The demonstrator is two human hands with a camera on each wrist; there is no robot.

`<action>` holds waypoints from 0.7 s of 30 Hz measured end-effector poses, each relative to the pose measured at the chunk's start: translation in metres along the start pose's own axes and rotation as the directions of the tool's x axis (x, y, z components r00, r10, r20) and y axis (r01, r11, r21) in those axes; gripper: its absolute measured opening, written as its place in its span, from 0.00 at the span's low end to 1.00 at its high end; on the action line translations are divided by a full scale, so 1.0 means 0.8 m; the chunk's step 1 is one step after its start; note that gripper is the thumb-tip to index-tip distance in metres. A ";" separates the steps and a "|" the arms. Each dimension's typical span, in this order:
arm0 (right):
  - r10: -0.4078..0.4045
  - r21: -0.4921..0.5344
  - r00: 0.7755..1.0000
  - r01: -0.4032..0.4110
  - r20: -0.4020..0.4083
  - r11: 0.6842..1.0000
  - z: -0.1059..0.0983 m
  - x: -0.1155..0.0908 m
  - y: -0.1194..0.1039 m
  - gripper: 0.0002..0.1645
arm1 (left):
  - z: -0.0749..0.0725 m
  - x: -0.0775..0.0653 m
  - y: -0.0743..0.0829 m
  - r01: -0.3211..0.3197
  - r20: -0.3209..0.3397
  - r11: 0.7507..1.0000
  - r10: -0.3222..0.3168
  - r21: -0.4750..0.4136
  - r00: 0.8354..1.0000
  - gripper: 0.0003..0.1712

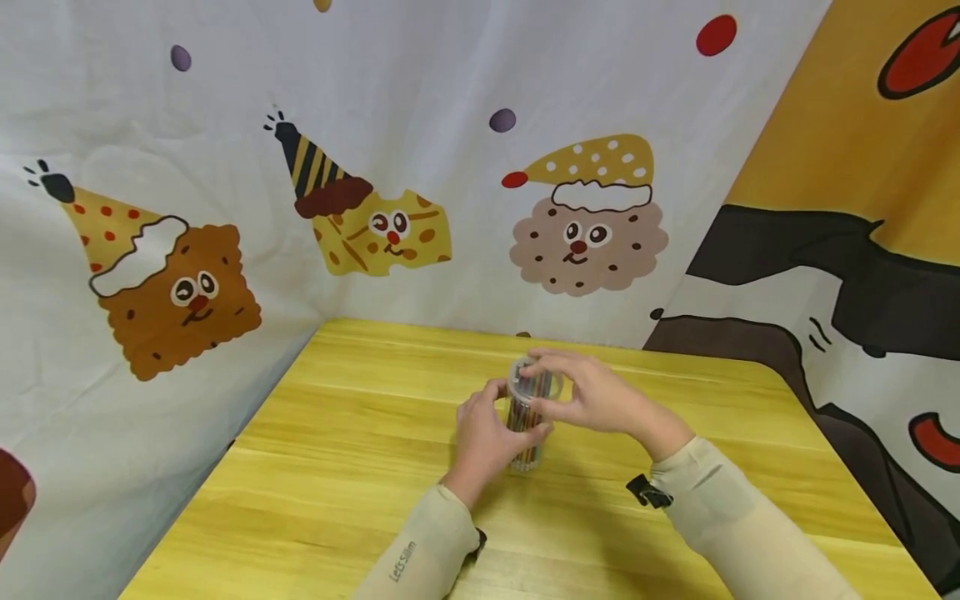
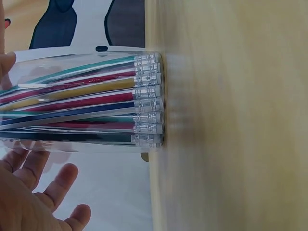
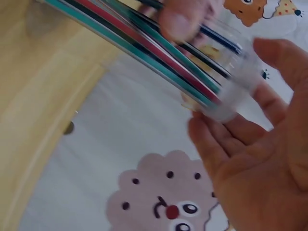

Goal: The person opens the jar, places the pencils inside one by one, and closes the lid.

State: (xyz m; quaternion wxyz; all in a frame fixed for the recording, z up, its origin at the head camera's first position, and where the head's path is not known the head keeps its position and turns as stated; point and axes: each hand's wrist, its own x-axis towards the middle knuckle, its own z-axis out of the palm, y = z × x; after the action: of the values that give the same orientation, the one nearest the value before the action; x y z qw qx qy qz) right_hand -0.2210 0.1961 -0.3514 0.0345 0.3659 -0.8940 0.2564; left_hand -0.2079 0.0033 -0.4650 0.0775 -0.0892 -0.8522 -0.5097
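Note:
A clear cylindrical tube (image 1: 525, 446) stands upright on the wooden table, packed with striped pencils (image 2: 91, 88) in red, yellow, green and blue. Silver ferrules at the pencils' eraser ends (image 2: 148, 91) show at the tube's base in the left wrist view. My left hand (image 1: 487, 435) grips the tube's side, thumb across the front, with some fingers spread apart from it. At the top, my right hand (image 1: 592, 393) holds the translucent cap (image 3: 233, 98) between thumb and fingers. The cap is blurred in the right wrist view, and part of the rim is hidden by fingers.
The yellow wood-grain table (image 1: 360, 467) extends around both hands. Behind it hangs a white cloth (image 1: 420, 100) with cartoon biscuits and cheese, meeting the table's far edge. A yellow, black and white printed part (image 1: 840, 192) is on the right.

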 end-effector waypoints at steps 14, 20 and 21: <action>0.343 -0.457 0.908 -0.206 0.239 0.865 -0.029 0.058 -0.056 0.35 | -0.008 0.007 0.000 -0.068 0.098 0.998 0.069 -0.012 0.993 0.42; 0.510 -0.607 0.845 -0.322 0.162 0.726 -0.014 0.074 -0.066 0.46 | -0.013 0.012 -0.001 -0.123 0.109 0.992 0.125 -0.021 0.986 0.39; 0.524 -0.592 0.836 -0.342 0.164 0.730 -0.016 0.075 -0.067 0.47 | -0.015 0.012 -0.001 -0.134 0.113 0.991 0.135 -0.020 0.984 0.39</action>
State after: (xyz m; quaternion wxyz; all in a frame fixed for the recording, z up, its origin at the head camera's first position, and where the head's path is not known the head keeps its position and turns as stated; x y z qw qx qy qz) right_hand -0.2304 0.1318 -0.3019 -0.0709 0.1556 -0.9829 -0.0679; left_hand -0.2171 -0.0069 -0.4582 0.0624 -0.1759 -0.8440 -0.5028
